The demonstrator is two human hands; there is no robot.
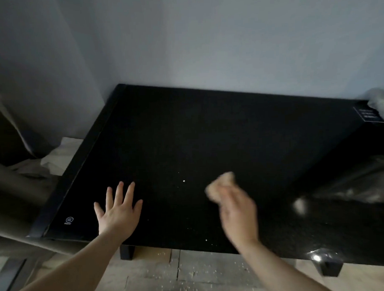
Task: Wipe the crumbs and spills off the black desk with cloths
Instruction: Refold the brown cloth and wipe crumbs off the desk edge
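**Black desk (208,127), wiping under way.** A bunched tan cloth (220,184) is gripped in the fingers of the right hand (239,215), right of the desk's centre and near its front half. Both are smeared by motion blur, so contact between cloth and surface cannot be told. The left hand (118,211) is laid flat on the near-left part of the top, fingers straight and spread, nothing held.

One pale crumb (183,181) is seen between the two hands, with fine specks around it. Smaller crumbs (206,240) lie close to the front edge. A pale blurred patch (299,204) to the right of the cloth cannot be identified. The far half of the top appears free of debris, although the lighting is dim. No wet spill can be made out.

The task is therefore judged partly done, with the central and front strips left to be wiped. Crumbs are scattered on the floor (191,273) below the front edge. A printed sticker (367,114) and crumpled pale material (381,101) occupy the far-right corner.
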